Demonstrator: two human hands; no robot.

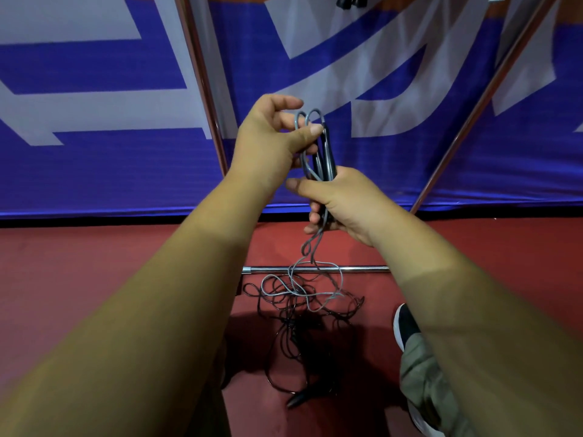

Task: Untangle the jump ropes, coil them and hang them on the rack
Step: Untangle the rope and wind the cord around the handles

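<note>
Grey rope (307, 168) runs in folds between both hands: the left hand (274, 137) pinches the top loops between thumb and fingers, and just below it the right hand (342, 203) is clenched round the folds and the black handles (328, 157). Below the right hand the rope's free length drops to the red floor (126, 279), where it lies knotted into a black rope (284, 342) beside a chrome bar (356, 269).

The cord looks thin, light and limp, probably smooth-coated, so loops are likely to slide or spring open unless pinched firmly. The rigid handles seem the surest place to hold. The slack probably wants gentle feeding, since hard pulling could tighten the tangle below.
</note>
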